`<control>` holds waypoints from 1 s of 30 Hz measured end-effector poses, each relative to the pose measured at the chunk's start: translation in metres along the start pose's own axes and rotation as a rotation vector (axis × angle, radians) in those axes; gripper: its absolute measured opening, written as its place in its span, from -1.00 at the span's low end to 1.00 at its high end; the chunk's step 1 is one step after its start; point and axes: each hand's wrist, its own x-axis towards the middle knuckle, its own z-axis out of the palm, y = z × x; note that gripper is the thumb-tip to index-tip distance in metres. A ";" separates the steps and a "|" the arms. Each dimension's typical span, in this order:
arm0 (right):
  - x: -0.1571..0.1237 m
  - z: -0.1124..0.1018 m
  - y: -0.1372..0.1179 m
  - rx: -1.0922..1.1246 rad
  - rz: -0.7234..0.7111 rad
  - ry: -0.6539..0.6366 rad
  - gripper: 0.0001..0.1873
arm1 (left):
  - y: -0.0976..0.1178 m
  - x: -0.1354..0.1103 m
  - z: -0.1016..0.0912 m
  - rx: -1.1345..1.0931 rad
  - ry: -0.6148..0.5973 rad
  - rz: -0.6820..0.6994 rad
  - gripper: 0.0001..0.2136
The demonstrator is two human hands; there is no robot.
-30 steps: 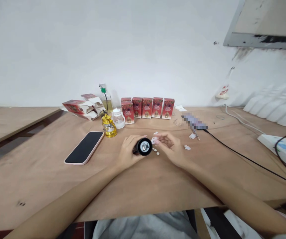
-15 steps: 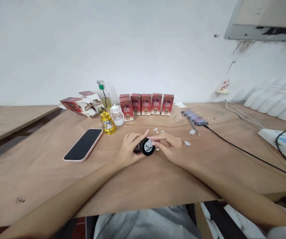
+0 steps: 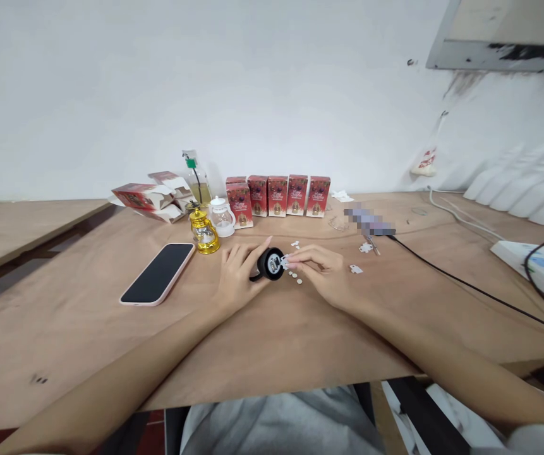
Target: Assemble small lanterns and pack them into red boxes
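— Black base (image 3: 270,263): where?

— Right of the phone (image 3: 158,273), well apart from it, tipped on its side low over the table (image 3: 276,341). Resting on the wood or lifted just clear, hard to tell. Round face turned toward the camera.

— Held by what?

— Gripped from the phone's side by the left hand (image 3: 236,278): thumb below, fingers curled round the rim, forefinger stretched out long over the top.

— And the right hand (image 3: 321,272)?

— Farther from the phone, on the other side of the black base. Thumb and forefinger pressed together on a small white tab (image 3: 284,261), right at the round face. Other fingers folded loosely under.

— Anything lying near?

— A few white discs (image 3: 295,278) loose on the wood, just past the black base going away from the phone. Farther the same way, white scraps (image 3: 356,270), then a black cable (image 3: 465,287) running off to the far right.

— Behind the phone?

— Just beyond its far right corner, a gold lantern (image 3: 204,232), upright. A white lantern (image 3: 222,218) close behind that; touching or not, hard to tell. Farther back and right of the phone, a row of red boxes (image 3: 278,196) standing by the wall. Straight back from the phone, opened boxes (image 3: 151,197) lying down, with a clear bottle (image 3: 196,180) beside them.
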 end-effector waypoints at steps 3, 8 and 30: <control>0.000 0.001 -0.001 -0.008 0.017 -0.008 -0.92 | 0.002 -0.001 -0.001 0.040 -0.002 0.026 -0.45; -0.001 0.003 0.000 0.042 0.098 -0.066 -0.90 | 0.002 -0.002 0.000 0.052 -0.031 0.023 -0.45; 0.000 0.003 0.010 0.222 0.132 -0.111 -0.88 | -0.002 -0.001 0.005 -0.195 -0.190 0.227 -0.44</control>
